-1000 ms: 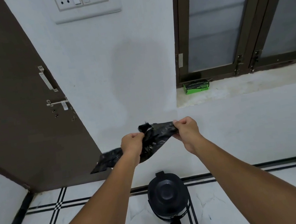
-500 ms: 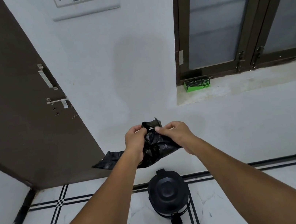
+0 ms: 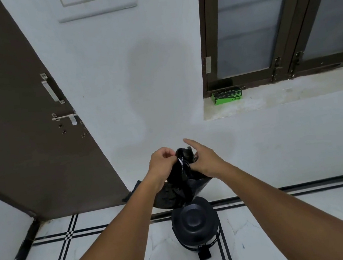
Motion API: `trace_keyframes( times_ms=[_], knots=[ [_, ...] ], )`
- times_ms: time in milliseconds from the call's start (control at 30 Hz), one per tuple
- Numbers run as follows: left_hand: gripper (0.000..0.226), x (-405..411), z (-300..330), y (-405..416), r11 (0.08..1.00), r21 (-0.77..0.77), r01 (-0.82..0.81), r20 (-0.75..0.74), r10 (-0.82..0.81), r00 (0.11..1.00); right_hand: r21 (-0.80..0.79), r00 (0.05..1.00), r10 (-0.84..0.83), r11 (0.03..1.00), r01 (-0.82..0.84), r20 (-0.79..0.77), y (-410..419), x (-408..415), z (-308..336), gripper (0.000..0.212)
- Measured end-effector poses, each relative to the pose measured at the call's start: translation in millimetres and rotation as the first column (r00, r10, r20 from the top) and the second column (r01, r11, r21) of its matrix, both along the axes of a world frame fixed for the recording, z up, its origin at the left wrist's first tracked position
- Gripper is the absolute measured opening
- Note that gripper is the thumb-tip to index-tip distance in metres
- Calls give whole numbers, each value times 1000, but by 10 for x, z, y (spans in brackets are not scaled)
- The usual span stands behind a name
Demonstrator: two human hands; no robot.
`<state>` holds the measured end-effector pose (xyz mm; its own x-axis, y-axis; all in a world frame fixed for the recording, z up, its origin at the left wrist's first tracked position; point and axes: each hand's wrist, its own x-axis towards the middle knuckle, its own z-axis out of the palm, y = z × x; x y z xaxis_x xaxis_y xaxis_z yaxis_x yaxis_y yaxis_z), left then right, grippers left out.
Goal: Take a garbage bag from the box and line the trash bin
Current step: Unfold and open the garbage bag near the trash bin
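Both bare forearms reach forward from the lower corners of the view and converge toward the middle; the left hand (image 3: 162,161) is curled, knuckles up, its fingertips pinching the top of the black garbage bag (image 3: 180,186); the right hand (image 3: 204,159) lies just beside it, palm turned inward, thumb and lower fingers pinching the same bunched plastic, its index finger stretched out straight and pointing up and to the left; the two hands sit nearly touching, wrists level.
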<state>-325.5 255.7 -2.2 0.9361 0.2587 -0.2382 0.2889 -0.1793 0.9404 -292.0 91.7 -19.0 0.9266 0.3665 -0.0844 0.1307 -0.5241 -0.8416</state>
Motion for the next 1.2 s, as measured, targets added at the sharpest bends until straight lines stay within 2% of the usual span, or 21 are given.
trace_keyframes(
  times_ms=[67, 100, 133, 167, 233, 333, 400, 467, 533, 633, 700, 767, 867, 933, 1000, 1033, 1100, 1200],
  knots=[
    [11, 8, -11, -35, 1000, 12, -7, 54, 6, 999, -60, 996, -19, 998, 25, 88, 58, 18, -24, 14],
    [8, 18, -24, -48, 997, 51, -56, 90, 51, 995, -86, 991, -55, 994, 66, 122, 70, 23, -21, 5],
    [3, 17, -24, -56, 987, 105, -119, 134, 105, 985, -100, 984, -106, 988, 121, 147, 79, 26, -23, 11],
    [11, 7, -12, -56, 971, 160, -180, 182, 150, 972, -95, 976, -157, 980, 173, 148, 84, 19, -7, 10],
    [41, -43, -8, -41, 941, 255, -223, 281, 148, 948, -79, 958, -240, 964, 254, 156, 59, 3, 38, 12],
    [61, -149, 12, -13, 844, 521, -127, 357, -81, 931, -95, 928, -338, 930, 355, 157, 24, 4, 70, 11],
    [64, -180, 6, -9, 718, 695, -30, 284, -236, 929, -97, 917, -370, 917, 386, 151, 23, 4, 52, 15],
    [52, -160, -30, -16, 646, 761, 53, 203, -314, 927, -53, 920, -374, 923, 382, 121, 43, -3, 39, 18],
    [29, -131, -82, -24, 684, 721, 110, 169, -327, 930, 18, 932, -353, 935, 353, 77, 60, -4, 27, 19],
    [11, -100, -158, -18, 845, 526, 101, 183, -229, 956, 63, 952, -305, 951, 303, 25, 64, -12, 16, 15],
    [13, -88, -161, -6, 923, 385, 14, 175, -88, 981, 67, 946, -323, 945, 320, 37, 37, -17, -4, 15],
    [15, -70, -134, 25, 966, 207, -152, 161, 120, 980, 60, 920, -386, 922, 382, 64, -12, -24, -3, 18],
    [17, -42, -124, 108, 933, -84, -351, 67, 357, 932, 85, 871, -491, 869, 487, 31, -112, 3, -39, 27],
    [8, -34, -128, 170, 857, -298, -420, -26, 432, 901, 66, 839, -543, 839, 541, 32, -169, 21, -69, 32],
    [4, -48, -105, 209, 758, -483, -438, -83, 458, 885, -53, 810, -575, 811, 583, 116, -208, 23, -88, 35],
    [11, -51, -116, 224, 734, -513, -445, -100, 464, 880, -117, 800, -578, 793, 597, 163, -219, 7, -78, 34],
    [25, -72, -125, 213, 764, -471, -440, -121, 439, 890, -176, 780, -579, 764, 621, 239, -227, -18, -47, 30],
    [33, -122, -112, 155, 926, -225, -304, -73, 295, 953, -154, 757, -593, 750, 643, 273, -199, -31, -18, 28]
  ],
)
